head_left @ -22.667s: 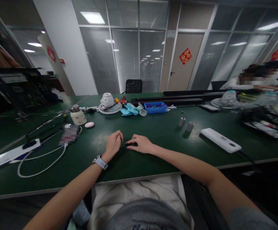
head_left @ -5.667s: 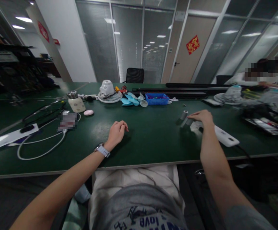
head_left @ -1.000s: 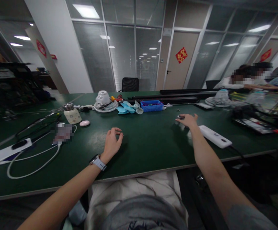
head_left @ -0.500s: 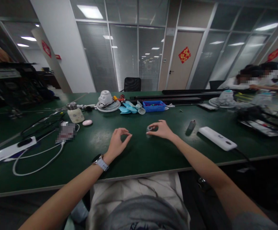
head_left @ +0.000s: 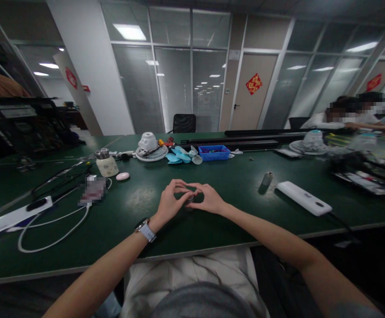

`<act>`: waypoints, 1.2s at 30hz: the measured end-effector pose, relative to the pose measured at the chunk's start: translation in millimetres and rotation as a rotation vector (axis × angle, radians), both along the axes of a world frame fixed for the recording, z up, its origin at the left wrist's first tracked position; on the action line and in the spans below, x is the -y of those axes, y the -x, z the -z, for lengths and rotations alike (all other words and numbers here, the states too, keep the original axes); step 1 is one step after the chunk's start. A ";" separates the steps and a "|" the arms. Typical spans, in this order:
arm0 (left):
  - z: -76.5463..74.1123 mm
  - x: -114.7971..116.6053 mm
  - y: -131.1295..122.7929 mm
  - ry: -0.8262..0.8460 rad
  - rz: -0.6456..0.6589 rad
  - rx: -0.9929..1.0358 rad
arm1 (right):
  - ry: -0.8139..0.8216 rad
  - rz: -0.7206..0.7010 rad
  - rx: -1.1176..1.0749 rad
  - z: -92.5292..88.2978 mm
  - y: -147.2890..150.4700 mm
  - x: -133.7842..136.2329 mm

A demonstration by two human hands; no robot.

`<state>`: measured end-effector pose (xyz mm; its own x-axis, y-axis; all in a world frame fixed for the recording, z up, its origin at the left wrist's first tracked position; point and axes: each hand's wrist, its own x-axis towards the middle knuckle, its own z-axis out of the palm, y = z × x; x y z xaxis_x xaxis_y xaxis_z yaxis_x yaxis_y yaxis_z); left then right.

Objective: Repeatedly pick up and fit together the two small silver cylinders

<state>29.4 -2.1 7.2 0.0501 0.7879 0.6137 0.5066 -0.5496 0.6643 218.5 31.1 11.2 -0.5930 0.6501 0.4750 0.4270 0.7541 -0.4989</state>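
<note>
Moved: my right grip [head_left: 209, 199] is coming across the bench [head_left: 129, 225] to meet my left grip [head_left: 170, 204].
Grips: both are curling nearly shut, fingertips almost meeting; I cannot tell which is holding.
Thing: a small metal cylinder [head_left: 190, 199] is sitting between them.

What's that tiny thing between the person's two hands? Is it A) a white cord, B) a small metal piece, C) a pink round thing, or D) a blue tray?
B: a small metal piece shows right between the fingertips of the left hand and the right hand.
</note>
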 end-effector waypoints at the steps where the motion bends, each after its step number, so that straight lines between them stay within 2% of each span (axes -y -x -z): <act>1: -0.6 -1.0 1.6 -0.024 -0.032 0.026 | 0.002 -0.002 0.002 -0.5 -0.1 0.2; 4: 1.8 -1.6 11.1 -0.015 -0.100 0.086 | -0.011 -0.007 0.011 -2.6 -0.3 2.1; 9: 14.3 1.5 27.2 0.257 -0.050 -0.036 | -0.079 -0.014 0.049 -4.3 -0.8 4.5; 11: 17.7 1.6 29.6 0.307 -0.030 -0.101 | -0.107 -0.022 0.073 -4.1 -0.3 5.2; 15: 21.7 -1.1 30.9 0.287 -0.023 -0.198 | -0.147 -0.019 0.108 -4.1 0.7 5.5; 19: 25.4 -4.3 32.2 0.260 -0.068 -0.152 | -0.124 0.047 0.138 -7.6 -12.2 -6.9; 23: 25.5 -4.2 31.9 0.221 -0.121 -0.081 | -0.067 0.280 0.208 -14.4 -54.1 -38.4; 28: 22.1 -1.6 30.4 0.183 -0.120 -0.094 | -0.028 0.763 0.310 -20.7 -125.4 -79.1; 31: 20.9 -1.0 29.7 0.175 -0.120 -0.123 | 0.003 1.022 0.358 -20.6 -156.6 -94.2; 36: 20.6 -1.6 28.7 0.136 -0.131 -0.158 | 0.069 1.220 0.344 -19.0 -175.4 -102.0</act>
